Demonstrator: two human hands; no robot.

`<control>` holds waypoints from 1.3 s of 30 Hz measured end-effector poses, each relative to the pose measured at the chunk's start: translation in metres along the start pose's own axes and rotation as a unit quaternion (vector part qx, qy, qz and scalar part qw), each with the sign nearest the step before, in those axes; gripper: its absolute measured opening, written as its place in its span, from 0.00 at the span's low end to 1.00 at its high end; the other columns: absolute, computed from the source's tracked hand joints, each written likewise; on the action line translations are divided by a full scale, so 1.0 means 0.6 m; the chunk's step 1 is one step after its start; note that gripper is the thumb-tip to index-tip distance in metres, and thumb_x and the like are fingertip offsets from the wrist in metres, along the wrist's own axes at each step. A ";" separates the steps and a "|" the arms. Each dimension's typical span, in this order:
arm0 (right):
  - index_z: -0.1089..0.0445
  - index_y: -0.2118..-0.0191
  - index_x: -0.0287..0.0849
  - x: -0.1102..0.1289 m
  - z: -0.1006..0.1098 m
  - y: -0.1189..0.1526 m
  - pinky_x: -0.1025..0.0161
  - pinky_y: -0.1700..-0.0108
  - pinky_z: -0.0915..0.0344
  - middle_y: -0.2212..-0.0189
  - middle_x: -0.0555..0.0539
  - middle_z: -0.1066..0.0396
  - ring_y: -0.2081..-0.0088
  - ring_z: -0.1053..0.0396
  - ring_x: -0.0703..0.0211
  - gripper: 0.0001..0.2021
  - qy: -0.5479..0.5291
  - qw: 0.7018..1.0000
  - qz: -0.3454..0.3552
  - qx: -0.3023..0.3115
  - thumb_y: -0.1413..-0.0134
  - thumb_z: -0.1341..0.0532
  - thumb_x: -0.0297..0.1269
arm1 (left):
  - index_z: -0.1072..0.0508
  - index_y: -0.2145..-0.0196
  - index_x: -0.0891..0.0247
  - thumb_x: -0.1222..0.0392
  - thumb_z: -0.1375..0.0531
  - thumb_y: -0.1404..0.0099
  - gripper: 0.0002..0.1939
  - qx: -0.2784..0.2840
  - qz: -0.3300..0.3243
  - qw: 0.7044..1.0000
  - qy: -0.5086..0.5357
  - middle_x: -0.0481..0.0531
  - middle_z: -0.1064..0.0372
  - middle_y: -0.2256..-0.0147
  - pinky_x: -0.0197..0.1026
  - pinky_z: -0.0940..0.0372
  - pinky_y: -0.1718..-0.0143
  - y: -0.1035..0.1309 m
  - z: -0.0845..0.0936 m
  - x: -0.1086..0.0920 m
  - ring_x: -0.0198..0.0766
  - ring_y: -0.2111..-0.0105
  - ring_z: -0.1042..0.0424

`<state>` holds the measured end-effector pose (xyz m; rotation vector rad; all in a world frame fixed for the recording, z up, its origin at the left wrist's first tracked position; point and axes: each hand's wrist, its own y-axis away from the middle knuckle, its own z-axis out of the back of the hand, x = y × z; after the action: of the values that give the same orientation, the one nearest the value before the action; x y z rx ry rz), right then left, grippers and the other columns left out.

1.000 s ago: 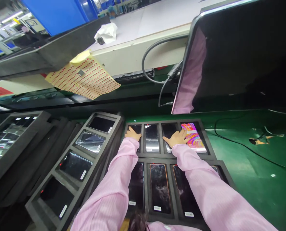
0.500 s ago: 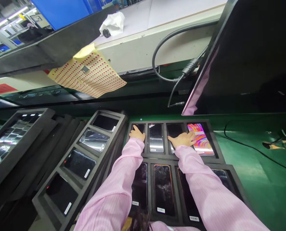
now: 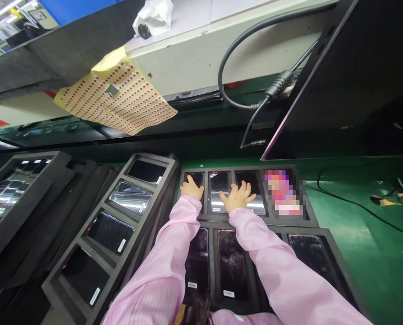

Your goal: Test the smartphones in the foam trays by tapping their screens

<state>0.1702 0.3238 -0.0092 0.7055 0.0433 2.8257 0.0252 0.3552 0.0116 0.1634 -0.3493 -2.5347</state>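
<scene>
My left hand (image 3: 192, 188) rests with its fingers apart over the leftmost smartphone (image 3: 197, 177) in the upper foam tray (image 3: 204, 218). Fingers spread, my right hand (image 3: 238, 198) is over the gap between the second smartphone (image 3: 219, 183) and the third smartphone (image 3: 250, 179); whether it touches either is hard to tell. A fourth smartphone (image 3: 284, 192), its picture blurred into coloured blocks, lies at the right end of that tray. Closer to me, a lower foam tray (image 3: 213, 271) holds more dark-screened smartphones, partly covered by my sleeves.
On the left, a slanted foam tray (image 3: 116, 261) carries several phones beside stacked trays (image 3: 76, 198). A large black panel (image 3: 340, 99) stands at upper right, with a cable (image 3: 222, 67) near it. A yellow sticker sheet (image 3: 120, 101) hangs from the shelf edge.
My right hand has moved left from the fourth phone to between the second and third, its fingers spreading. My left hand stays on the first phone. The view has shifted slightly.
</scene>
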 end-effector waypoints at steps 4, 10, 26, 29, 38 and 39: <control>0.37 0.53 0.26 0.037 -0.011 0.008 0.34 0.46 0.63 0.40 0.23 0.59 0.39 0.67 0.36 0.33 0.038 0.998 -0.025 0.039 0.55 0.44 0.54 | 0.52 0.42 0.68 0.47 0.45 0.44 0.38 -0.005 -0.061 0.991 0.116 0.65 0.39 0.48 0.47 0.43 0.50 0.030 0.009 0.041 0.50 0.49 0.38; 0.44 0.48 0.22 0.060 -0.022 0.017 0.30 0.48 0.61 0.40 0.19 0.64 0.38 0.72 0.32 0.41 -0.013 0.993 -0.097 0.062 0.58 0.43 0.57 | 0.43 0.46 0.64 0.51 0.49 0.40 0.26 -0.075 -0.118 0.960 0.241 0.59 0.43 0.44 0.47 0.49 0.42 0.188 -0.032 0.180 0.42 0.42 0.46; 0.43 0.48 0.29 0.078 -0.015 0.006 0.36 0.46 0.58 0.40 0.23 0.59 0.39 0.66 0.34 0.38 0.008 0.988 -0.150 0.046 0.64 0.36 0.49 | 0.34 0.53 0.61 0.52 0.49 0.42 0.20 -0.037 -0.184 0.966 0.177 0.60 0.36 0.53 0.54 0.42 0.48 0.345 -0.128 0.325 0.48 0.50 0.38; 0.45 0.46 0.33 0.021 0.014 0.040 0.40 0.45 0.57 0.40 0.26 0.57 0.38 0.64 0.37 0.38 -0.002 0.994 -0.105 0.015 0.61 0.38 0.51 | 0.34 0.52 0.66 0.52 0.48 0.43 0.24 -0.027 -0.183 0.975 0.125 0.61 0.37 0.54 0.53 0.43 0.50 0.342 -0.123 0.289 0.49 0.52 0.39; 0.38 0.51 0.33 -0.230 0.065 0.259 0.46 0.50 0.49 0.47 0.28 0.44 0.45 0.49 0.37 0.36 0.093 0.988 -0.116 -0.029 0.65 0.38 0.53 | 0.45 0.42 0.70 0.55 0.47 0.46 0.34 -0.017 -0.131 0.991 -0.029 0.71 0.47 0.45 0.52 0.44 0.55 0.341 -0.122 0.193 0.55 0.51 0.42; 0.39 0.50 0.32 -0.235 0.062 0.274 0.46 0.50 0.49 0.46 0.28 0.45 0.46 0.48 0.37 0.37 0.108 0.987 -0.115 -0.032 0.65 0.38 0.53 | 0.44 0.42 0.69 0.55 0.47 0.46 0.33 -0.013 -0.125 0.992 -0.034 0.71 0.47 0.45 0.52 0.44 0.56 0.337 -0.118 0.186 0.55 0.52 0.41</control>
<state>0.2735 0.1309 -0.0278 0.3516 0.0644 2.6544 0.0521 0.1154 -0.0039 0.1172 -0.3411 -2.7960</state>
